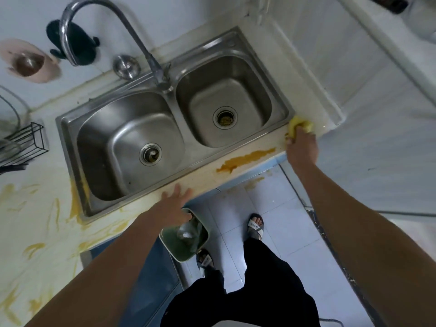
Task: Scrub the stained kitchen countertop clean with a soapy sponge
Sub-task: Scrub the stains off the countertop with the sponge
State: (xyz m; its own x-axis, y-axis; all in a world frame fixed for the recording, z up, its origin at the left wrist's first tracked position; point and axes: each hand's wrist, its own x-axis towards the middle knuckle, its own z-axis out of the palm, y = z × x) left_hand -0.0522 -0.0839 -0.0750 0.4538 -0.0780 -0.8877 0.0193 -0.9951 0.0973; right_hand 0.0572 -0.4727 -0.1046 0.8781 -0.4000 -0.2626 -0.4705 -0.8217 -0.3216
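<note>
Right fingers (297, 134) around crumpled yellow sponge (306, 125); left fingers (176, 190) straight on orange-stained countertop (207, 178).

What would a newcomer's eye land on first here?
A steel double sink fills the middle. An orange stain streaks the countertop before its right basin, and yellow smears spread at left. The right hand grips a yellow sponge at the sink's right corner; the left hand rests on the front edge.
</note>
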